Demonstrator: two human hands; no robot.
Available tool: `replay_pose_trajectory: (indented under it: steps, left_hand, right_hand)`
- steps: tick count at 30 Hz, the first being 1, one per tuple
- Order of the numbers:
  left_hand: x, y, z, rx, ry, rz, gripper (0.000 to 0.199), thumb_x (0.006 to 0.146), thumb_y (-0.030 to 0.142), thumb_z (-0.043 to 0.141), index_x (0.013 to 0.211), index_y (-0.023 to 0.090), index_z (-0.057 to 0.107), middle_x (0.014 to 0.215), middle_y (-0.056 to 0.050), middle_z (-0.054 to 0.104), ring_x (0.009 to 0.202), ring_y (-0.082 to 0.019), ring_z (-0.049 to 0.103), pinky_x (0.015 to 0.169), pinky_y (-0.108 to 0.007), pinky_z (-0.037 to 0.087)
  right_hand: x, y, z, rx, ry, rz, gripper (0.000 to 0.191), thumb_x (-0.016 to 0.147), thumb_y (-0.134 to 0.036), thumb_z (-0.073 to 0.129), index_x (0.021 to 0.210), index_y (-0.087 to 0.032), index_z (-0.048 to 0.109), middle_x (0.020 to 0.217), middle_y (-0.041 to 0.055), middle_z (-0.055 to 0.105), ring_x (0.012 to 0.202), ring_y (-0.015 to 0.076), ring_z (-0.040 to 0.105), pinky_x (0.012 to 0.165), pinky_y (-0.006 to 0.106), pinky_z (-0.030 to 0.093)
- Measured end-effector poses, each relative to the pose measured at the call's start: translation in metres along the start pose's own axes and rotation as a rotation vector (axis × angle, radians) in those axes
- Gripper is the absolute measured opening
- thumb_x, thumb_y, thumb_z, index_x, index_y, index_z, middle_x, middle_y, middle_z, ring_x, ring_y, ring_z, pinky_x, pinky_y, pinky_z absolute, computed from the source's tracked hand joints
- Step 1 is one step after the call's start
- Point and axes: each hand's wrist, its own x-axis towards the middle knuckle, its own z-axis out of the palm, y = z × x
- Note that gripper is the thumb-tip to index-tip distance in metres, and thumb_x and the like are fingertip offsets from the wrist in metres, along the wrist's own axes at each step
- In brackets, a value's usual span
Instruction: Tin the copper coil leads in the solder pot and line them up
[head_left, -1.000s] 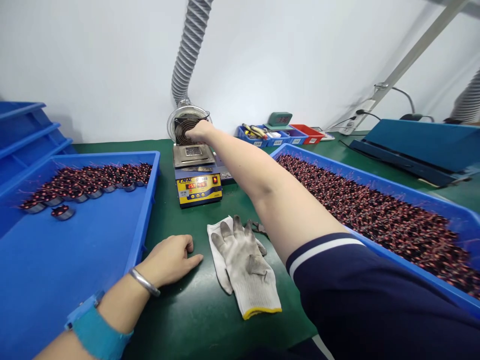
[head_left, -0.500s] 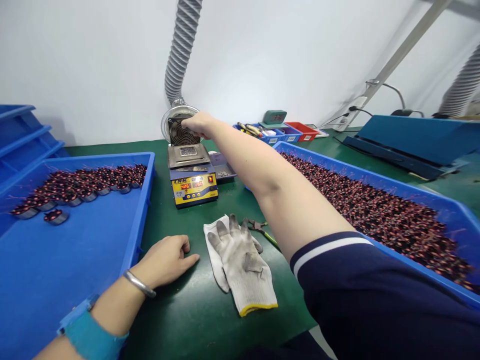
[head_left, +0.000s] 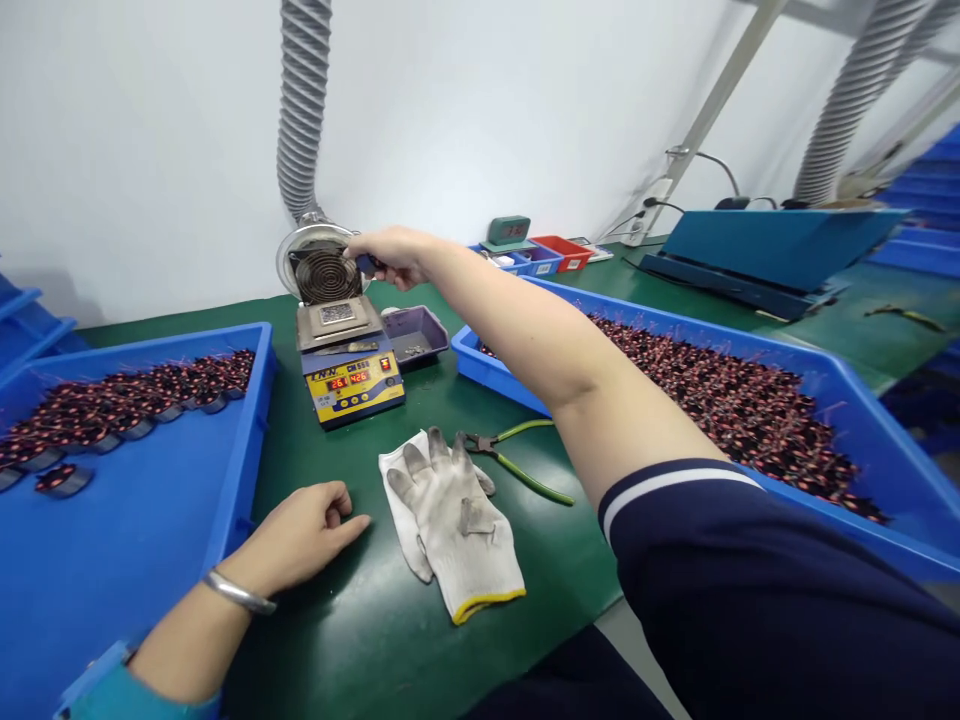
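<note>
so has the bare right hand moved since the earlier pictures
Yes, rightward: against the dark round spiral grille, the bare right hand earlier covered much of its right side; now it overlaps only the right edge.

1. The single view comes from a head-worn camera, above the bench (head_left: 427, 655), looking forward and down
2. It faces the wall (head_left: 465, 120), which fills much of the upper part; the bench's back edge climbs towards the right
3. The sleeve (head_left: 720, 570), at lower right, is nearest the lens and cut by the frame
4. The left hand (head_left: 304, 535) and gloves (head_left: 461, 540) show near, from above
5. The right hand (head_left: 390, 258) and heater (head_left: 352, 385) sit farther off, left of centre
6. Frame edges crop the left tray (head_left: 150, 530) and right tray (head_left: 487, 375)
</note>
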Motion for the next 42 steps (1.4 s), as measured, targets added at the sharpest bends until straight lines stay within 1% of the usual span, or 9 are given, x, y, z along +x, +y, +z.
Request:
replay_pose_trajectory:
  steps: [5,9,16,22,32,35,37,40,42]
  left_hand:
    - [0.001,-0.005,0.004,-0.007,-0.003,0.035,0.045,0.079,0.056,0.044,0.084,0.013,0.053,0.072,-0.004,0.055,0.065,-0.015,0.046,0.060,-0.027,0.032]
    - [0.006,-0.014,0.011,-0.017,0.027,0.059,0.055,0.076,0.067,0.040,0.079,0.013,0.051,0.072,-0.004,0.051,0.065,-0.014,0.045,0.062,-0.027,0.033]
    - [0.025,-0.050,0.028,-0.065,-0.020,0.071,0.069,0.073,0.078,0.036,0.082,0.013,0.054,0.072,-0.005,0.048,0.066,-0.015,0.042,0.061,-0.027,0.034]
    - [0.027,-0.056,0.028,-0.097,-0.025,0.084,0.065,0.077,0.074,0.036,0.082,0.012,0.055,0.071,-0.004,0.045,0.065,-0.014,0.040,0.059,-0.025,0.033]
    - [-0.006,-0.002,0.007,-0.150,0.062,0.094,0.045,0.080,0.056,0.051,0.082,0.011,0.054,0.068,-0.002,0.052,0.060,-0.011,0.045,0.056,-0.023,0.034]
    - [-0.012,0.012,-0.003,-0.277,0.343,0.160,0.033,0.073,0.044,0.060,0.076,0.011,0.056,0.062,-0.002,0.053,0.055,-0.010,0.046,0.052,-0.022,0.035]
    - [-0.010,0.009,-0.021,-0.310,0.616,0.094,0.033,0.073,0.042,0.059,0.083,0.011,0.057,0.068,-0.002,0.056,0.060,-0.010,0.048,0.058,-0.021,0.039]
    - [-0.009,-0.026,-0.058,-0.329,1.077,-0.132,0.034,0.079,0.037,0.054,0.097,0.009,0.054,0.089,-0.007,0.059,0.078,-0.010,0.053,0.074,-0.021,0.043]
    - [-0.013,-0.068,-0.080,-0.348,1.297,-0.353,0.037,0.084,0.028,0.049,0.113,0.005,0.047,0.104,-0.012,0.057,0.091,-0.012,0.054,0.083,-0.022,0.044]
  right_hand:
    - [-0.015,0.035,-0.026,0.151,0.025,0.000,0.028,0.082,-0.036,0.055,0.077,-0.008,0.050,0.066,0.0028,0.053,0.048,0.0064,0.044,0.045,0.019,0.035]
    - [-0.037,0.091,-0.050,0.276,0.089,-0.089,0.024,0.077,-0.023,0.065,0.092,-0.006,0.055,0.088,0.0074,0.062,0.072,0.0100,0.059,0.061,0.022,0.049]
    - [-0.061,0.181,-0.068,-0.405,0.248,0.055,0.044,0.066,-0.041,0.074,0.090,-0.005,0.064,0.089,0.0082,0.064,0.075,0.0134,0.057,0.063,0.022,0.044]
    - [-0.051,0.202,-0.047,-0.596,0.168,0.052,0.032,0.069,-0.033,0.070,0.086,-0.007,0.068,0.089,0.0094,0.065,0.082,0.0195,0.060,0.070,0.025,0.044]
    - [-0.031,0.207,-0.026,-0.785,0.239,-0.016,0.031,0.074,-0.038,0.061,0.090,-0.012,0.065,0.093,0.0133,0.063,0.086,0.0264,0.060,0.070,0.032,0.046]
    - [-0.030,0.209,-0.026,-0.819,0.269,-0.070,0.030,0.078,-0.039,0.054,0.086,-0.012,0.065,0.085,0.0152,0.062,0.079,0.0277,0.060,0.062,0.034,0.044]
    - [-0.025,0.214,-0.032,-0.821,0.281,-0.021,0.024,0.064,-0.038,0.069,0.071,-0.016,0.064,0.069,0.0106,0.059,0.056,0.0211,0.055,0.047,0.028,0.037]
    - [-0.019,0.219,-0.042,-0.724,0.414,-0.152,0.038,0.048,-0.049,0.079,0.061,-0.020,0.058,0.061,0.0052,0.057,0.046,0.0185,0.049,0.039,0.027,0.033]
    - [-0.022,0.217,-0.044,-0.631,0.497,-0.274,0.039,0.055,-0.053,0.076,0.065,-0.021,0.058,0.062,0.0033,0.058,0.053,0.0225,0.055,0.046,0.033,0.041]
